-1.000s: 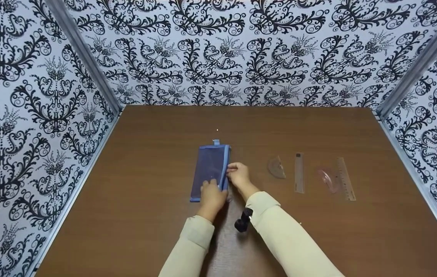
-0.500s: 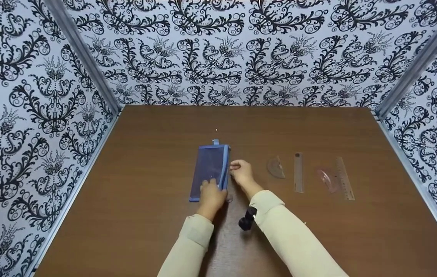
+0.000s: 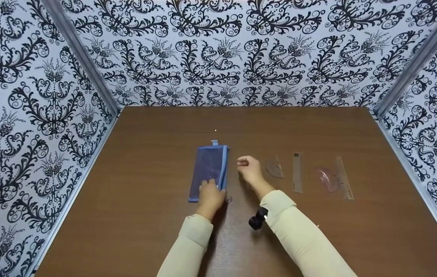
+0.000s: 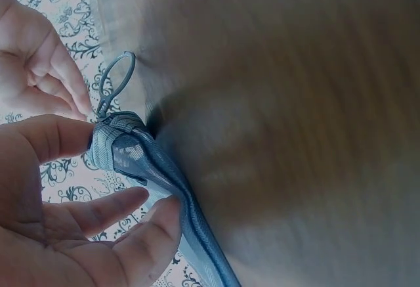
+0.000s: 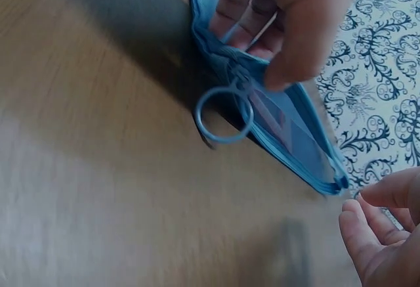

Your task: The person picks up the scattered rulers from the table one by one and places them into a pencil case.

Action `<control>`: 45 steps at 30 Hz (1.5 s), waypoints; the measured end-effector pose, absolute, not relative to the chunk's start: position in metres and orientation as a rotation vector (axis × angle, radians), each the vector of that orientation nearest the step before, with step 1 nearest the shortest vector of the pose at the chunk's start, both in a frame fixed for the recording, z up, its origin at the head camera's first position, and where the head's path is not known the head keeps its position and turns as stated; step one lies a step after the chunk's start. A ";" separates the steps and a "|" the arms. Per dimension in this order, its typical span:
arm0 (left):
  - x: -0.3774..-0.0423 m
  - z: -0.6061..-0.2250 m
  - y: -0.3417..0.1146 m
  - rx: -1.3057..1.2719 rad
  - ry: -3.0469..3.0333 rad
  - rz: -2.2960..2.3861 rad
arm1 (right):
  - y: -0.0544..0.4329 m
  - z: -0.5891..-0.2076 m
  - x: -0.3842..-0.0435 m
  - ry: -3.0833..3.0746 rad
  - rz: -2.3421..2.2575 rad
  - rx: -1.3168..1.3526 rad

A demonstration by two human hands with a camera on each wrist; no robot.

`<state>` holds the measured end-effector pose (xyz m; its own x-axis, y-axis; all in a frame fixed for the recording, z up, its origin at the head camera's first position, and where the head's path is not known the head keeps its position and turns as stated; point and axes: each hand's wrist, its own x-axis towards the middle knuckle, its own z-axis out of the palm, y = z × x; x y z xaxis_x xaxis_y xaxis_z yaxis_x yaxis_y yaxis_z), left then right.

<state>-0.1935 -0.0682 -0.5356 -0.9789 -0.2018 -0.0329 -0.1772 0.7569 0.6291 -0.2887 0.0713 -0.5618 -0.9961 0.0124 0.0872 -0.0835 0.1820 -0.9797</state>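
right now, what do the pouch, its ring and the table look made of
Pouch: looks sheer, so perhaps mesh or plastic; its trim probably fabric, by the visible weave. Ring: smooth, slightly shiny, maybe plastic or painted metal. Table: brown wood or laminate, by its streaky grain.

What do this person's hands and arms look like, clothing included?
The left hand and right hand are ungloved. Long pale cream sleeves end in wide cuffs. A small black device with rounded parts shows at the right cuff; no cable shows.
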 end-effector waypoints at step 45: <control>-0.196 -0.535 -0.069 0.340 -2.941 -1.103 | 0.122 -0.510 -0.271 -2.865 0.991 0.373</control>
